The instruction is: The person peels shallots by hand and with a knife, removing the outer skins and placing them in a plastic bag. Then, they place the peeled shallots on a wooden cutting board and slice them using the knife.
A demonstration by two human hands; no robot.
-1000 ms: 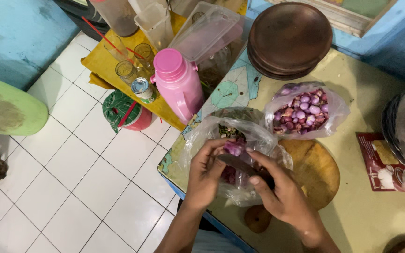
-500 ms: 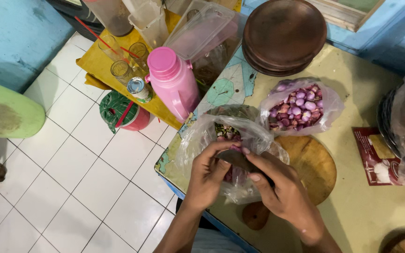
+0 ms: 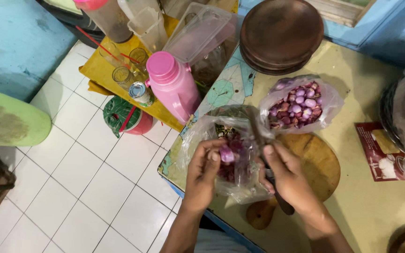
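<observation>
My left hand point(image 3: 201, 174) pinches a small purple shallot point(image 3: 227, 154) between thumb and fingers. It is held over a clear plastic bag of peelings point(image 3: 201, 136) on the table's near edge. My right hand point(image 3: 288, 180) grips a knife point(image 3: 258, 130); its dark blade points away from me, right beside the shallot. The two hands almost touch. Just behind them an open plastic bag of purple shallots point(image 3: 299, 106) lies on the table. A round wooden cutting board point(image 3: 318, 164) lies under my right hand.
A stack of brown plates point(image 3: 281, 32) stands at the back of the yellowish table point(image 3: 352, 70). A pink jug point(image 3: 174, 85), glasses and clear containers crowd a low yellow tray point(image 3: 100, 65) to the left. A red packet point(image 3: 379, 151) and bagged goods lie right. White tiled floor lies below.
My hands stay together over the peelings bag. The shallot now shows lighter purple at my left fingertips, and the knife blade points further away from me.
</observation>
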